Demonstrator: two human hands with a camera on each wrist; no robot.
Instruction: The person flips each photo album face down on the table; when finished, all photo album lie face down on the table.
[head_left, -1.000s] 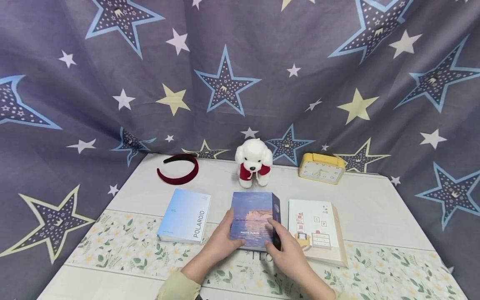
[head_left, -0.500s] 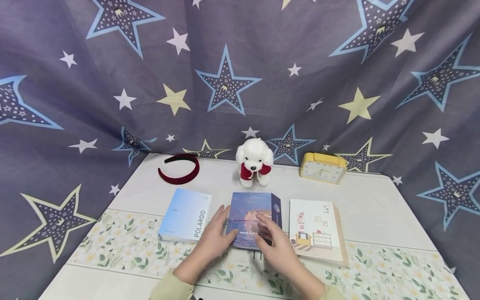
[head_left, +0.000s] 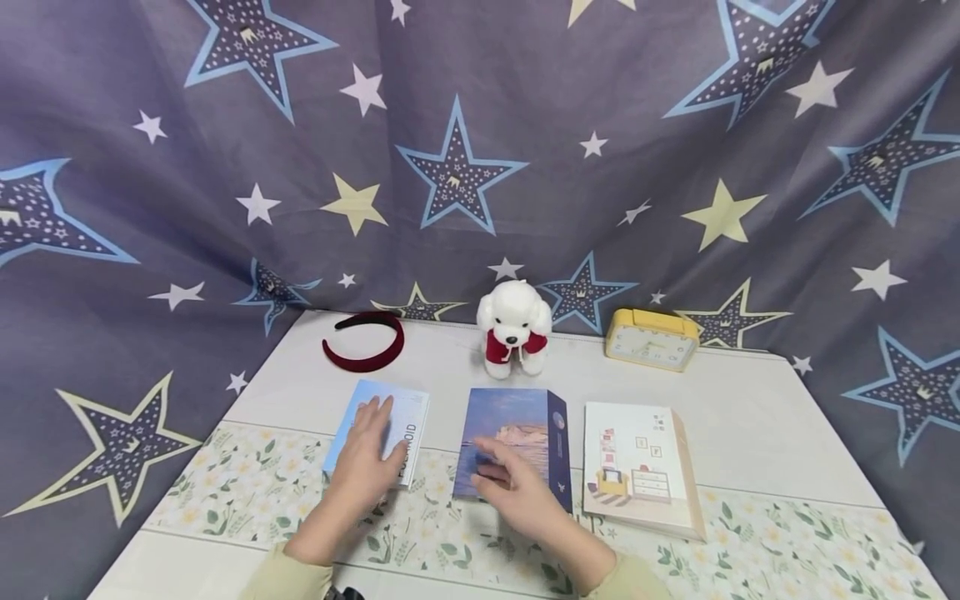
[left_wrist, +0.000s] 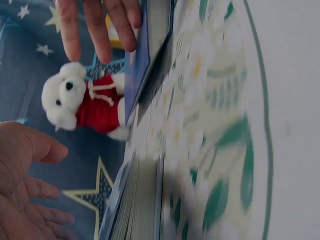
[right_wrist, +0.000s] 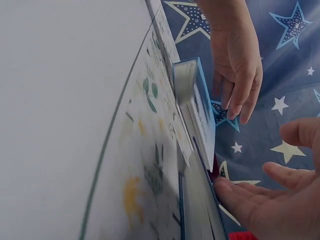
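In the head view my left hand is over the light blue POLAROID album, its fingers loosely spread. The right wrist view shows a gap between that hand and the album. My right hand hovers over the front part of the dark blue photo album, fingers slightly bent and holding nothing. Both albums lie flat, page edges toward me in the left wrist view. Whether a right fingertip touches the photo album's cover, I cannot tell. Part of each cover is hidden by the hand above it.
A third white book with a room drawing lies at the right. Behind stand a white plush dog in red and a yellow clock. A dark red headband lies back left. A starry curtain closes off the back.
My left hand has left the photo album's left side and moved left, over the POLAROID album. My right hand has shifted slightly left and lower, with the photo album's right side more exposed.
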